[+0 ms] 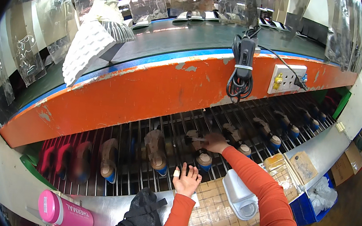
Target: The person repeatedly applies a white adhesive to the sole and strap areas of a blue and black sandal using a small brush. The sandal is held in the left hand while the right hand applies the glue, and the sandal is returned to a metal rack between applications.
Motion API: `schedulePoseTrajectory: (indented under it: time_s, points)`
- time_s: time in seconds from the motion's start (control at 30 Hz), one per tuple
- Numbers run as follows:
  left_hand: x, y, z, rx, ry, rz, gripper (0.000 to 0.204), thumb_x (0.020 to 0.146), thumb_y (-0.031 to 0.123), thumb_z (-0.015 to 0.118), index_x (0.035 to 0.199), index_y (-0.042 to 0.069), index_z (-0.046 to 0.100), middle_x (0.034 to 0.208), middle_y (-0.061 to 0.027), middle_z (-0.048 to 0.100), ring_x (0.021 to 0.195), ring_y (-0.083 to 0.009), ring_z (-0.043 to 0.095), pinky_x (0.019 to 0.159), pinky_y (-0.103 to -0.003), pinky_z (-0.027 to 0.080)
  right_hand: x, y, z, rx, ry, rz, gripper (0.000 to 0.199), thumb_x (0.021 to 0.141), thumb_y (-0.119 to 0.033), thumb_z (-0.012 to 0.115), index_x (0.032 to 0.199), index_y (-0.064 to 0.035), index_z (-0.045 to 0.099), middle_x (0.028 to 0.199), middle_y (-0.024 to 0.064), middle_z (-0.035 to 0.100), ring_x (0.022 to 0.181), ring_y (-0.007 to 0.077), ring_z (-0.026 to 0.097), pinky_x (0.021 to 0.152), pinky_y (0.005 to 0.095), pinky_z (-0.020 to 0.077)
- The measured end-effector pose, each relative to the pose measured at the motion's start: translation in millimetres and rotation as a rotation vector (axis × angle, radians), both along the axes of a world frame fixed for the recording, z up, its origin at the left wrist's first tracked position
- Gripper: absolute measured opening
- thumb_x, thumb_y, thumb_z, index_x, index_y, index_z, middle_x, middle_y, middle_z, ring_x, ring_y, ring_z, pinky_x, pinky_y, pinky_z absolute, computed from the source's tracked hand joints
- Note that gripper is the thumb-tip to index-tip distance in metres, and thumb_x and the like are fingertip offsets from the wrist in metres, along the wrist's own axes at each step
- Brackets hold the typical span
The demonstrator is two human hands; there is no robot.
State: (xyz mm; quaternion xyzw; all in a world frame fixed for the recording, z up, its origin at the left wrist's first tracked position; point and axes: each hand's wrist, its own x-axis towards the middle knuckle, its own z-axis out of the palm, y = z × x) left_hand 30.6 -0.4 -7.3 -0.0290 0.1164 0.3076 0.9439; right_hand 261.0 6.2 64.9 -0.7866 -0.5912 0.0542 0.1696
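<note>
My left hand [187,180] is held palm up near the rack's front edge, fingers spread and bent a little, with nothing in it. Pale tape wraps one of its fingers. Reaching farther over the rack, my right hand [216,143] is closed around a thin pale item whose kind I cannot make out. Its tip points left at a dark shoe upper on a last [204,161] with a blue and tan end. More lasted shoe uppers [156,148] lie in a row across the metal bars [127,170] on both sides. A white plastic container [237,191] stands by my right forearm.
An orange beam [161,92] crosses above the rack, carrying a socket panel [286,79] and a bundled black cable [242,71]. A wrapped lamp [97,33] hangs left. A pink thermos [76,215], black bag [142,213], taped cardboard [203,219] and blue crate [302,212] are nearby.
</note>
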Motion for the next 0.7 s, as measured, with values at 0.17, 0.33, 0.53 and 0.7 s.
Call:
schedulePoseTrajectory:
  time_s: [0.17, 0.33, 0.53, 0.7]
  points:
    - [1, 0, 0, -0.040, -0.046, 0.006, 0.038, 0.089, 0.048, 0.056, 0.108, 0.017, 0.066, 0.100, -0.0049, 0.064, 0.098, -0.0239, 0.059, 0.082, -0.043, 0.041, 4, -2, -3, 0.045, -0.012, 0.024, 0.041, 0.079, -0.043, 0.068, 0.082, -0.0026, 0.068, 0.087, 0.0209, 0.066, 0.088, 0.0385, 0.064, 0.076, 0.0484, 0.0494]
    - [4, 0, 2, -0.071, -0.047, 0.027, 0.037, 0.088, 0.049, 0.058, 0.108, 0.018, 0.067, 0.100, -0.0038, 0.064, 0.097, -0.0229, 0.060, 0.081, -0.042, 0.041, 8, 1, -9, 0.039, -0.006, 0.023, 0.041, 0.078, -0.044, 0.068, 0.082, -0.0032, 0.069, 0.085, 0.0206, 0.066, 0.085, 0.0388, 0.064, 0.076, 0.0482, 0.0494]
    - [3, -1, 3, -0.058, -0.032, 0.051, 0.039, 0.088, 0.050, 0.057, 0.109, 0.019, 0.066, 0.102, -0.0034, 0.063, 0.096, -0.0218, 0.059, 0.081, -0.042, 0.041, 5, 2, -10, 0.091, -0.012, 0.076, 0.041, 0.081, -0.043, 0.068, 0.082, -0.0019, 0.066, 0.081, 0.0198, 0.066, 0.081, 0.0386, 0.065, 0.073, 0.0465, 0.0498]
    - [3, -1, 4, -0.053, -0.012, 0.051, 0.039, 0.088, 0.050, 0.056, 0.111, 0.019, 0.065, 0.102, -0.0033, 0.063, 0.096, -0.0215, 0.059, 0.080, -0.041, 0.041, 4, 1, -5, 0.094, -0.020, 0.100, 0.045, 0.082, -0.046, 0.067, 0.080, -0.0012, 0.065, 0.081, 0.0203, 0.066, 0.079, 0.0388, 0.065, 0.071, 0.0459, 0.0495]
